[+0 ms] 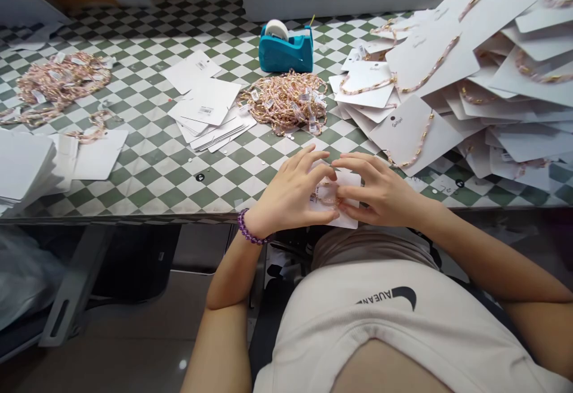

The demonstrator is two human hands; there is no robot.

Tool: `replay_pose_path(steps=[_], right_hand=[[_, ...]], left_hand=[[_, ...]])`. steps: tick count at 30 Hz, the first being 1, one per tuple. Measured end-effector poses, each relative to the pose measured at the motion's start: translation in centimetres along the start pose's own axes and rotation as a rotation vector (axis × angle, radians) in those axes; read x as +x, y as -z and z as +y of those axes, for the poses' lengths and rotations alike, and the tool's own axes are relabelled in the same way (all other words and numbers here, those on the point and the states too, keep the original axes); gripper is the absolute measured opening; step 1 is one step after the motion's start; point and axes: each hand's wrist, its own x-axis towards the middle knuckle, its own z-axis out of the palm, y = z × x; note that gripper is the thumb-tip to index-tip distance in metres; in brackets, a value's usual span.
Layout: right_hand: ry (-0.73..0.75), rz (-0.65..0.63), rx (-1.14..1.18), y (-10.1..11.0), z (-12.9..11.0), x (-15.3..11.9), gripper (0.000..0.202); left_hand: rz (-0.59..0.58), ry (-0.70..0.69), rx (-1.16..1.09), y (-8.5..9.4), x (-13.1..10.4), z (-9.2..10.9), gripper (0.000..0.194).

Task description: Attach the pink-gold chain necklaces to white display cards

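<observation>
At the table's front edge, both hands are on a small white card (348,219) with pink beads on it. My left hand (295,190), with a purple bead bracelet (247,229) at its wrist, is closed on the card's left side, its thumb along the lower part. My right hand (380,193) has its fingertips on the beads and the card's right part. The fingers partly hide the beads. Just beyond the hands lies a pile of pink and gold beaded strands (286,104) with small tags.
A teal tape dispenser (285,53) stands behind the bead pile. Blank-looking cards (212,101) lie left of centre. Carded bead strands (425,68) are heaped at the right. More beads (67,80) and white cards (22,163) are at the far left.
</observation>
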Motion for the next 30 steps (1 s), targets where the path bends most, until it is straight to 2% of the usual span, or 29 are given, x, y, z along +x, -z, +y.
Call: replay_pose_path(steps=[8, 16, 23, 30], right_hand=[[0.0, 0.016, -0.032, -0.1, 0.0, -0.4, 0.009], [-0.023, 0.066, -0.123, -0.3, -0.5, -0.1, 0.015], [0.047, 0.125, -0.079, -0.3, -0.3, -0.3, 0.004], [0.003, 0.085, -0.115, -0.2, -0.4, -0.6, 0.014]], left_hand=[[0.047, 0.035, 0.032, -0.5, -0.1, 0.1, 0.034], [0.096, 0.01, 0.041, -0.9, -0.1, 0.2, 0.023], [0.101, -0.005, 0.033, -1.1, -0.2, 0.0, 0.024], [0.093, -0.023, 0.05, -0.9, -0.2, -0.1, 0.028]])
